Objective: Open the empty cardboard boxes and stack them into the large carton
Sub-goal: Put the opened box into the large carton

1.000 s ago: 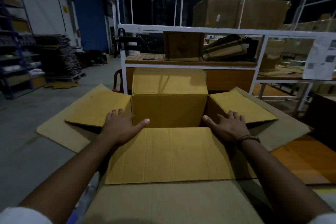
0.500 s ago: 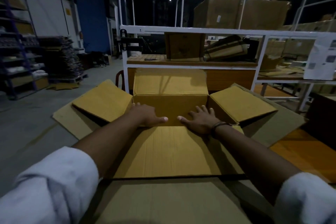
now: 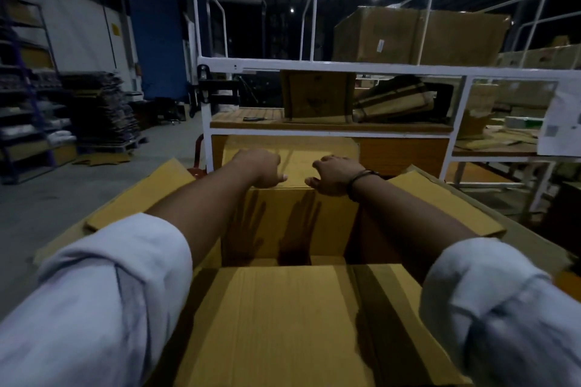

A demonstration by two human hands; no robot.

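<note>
Two hands reached forward over an open cardboard box; the left hand lay on the far flap at the box's far edge, fingers curled over and past the fold, thumb pointing inward along the rim; the right hand rested just beside it on the same flap, knuckles up, fingers bent downward, thumb near the left thumb but apart from it; neither hand was fully closed, and whether the fingertips pinched the flap or only pressed on it could not be told, since they were hidden behind the knuckles. A dark band circled the right wrist; pale rolled sleeves covered both upper forearms.

The box stood open directly below the camera, its inner far wall bearing the shadows of both hands; its left flap and right flap spread outward, and the near flap lay folded toward the camera; the box appeared to sit within the larger carton, whose duller flap showed beyond the right flap.

Behind stood a white metal rack with a wooden shelf; a small upright box and a bundle of flattened cardboard sat on that shelf; a big brown carton rested on top.
</note>
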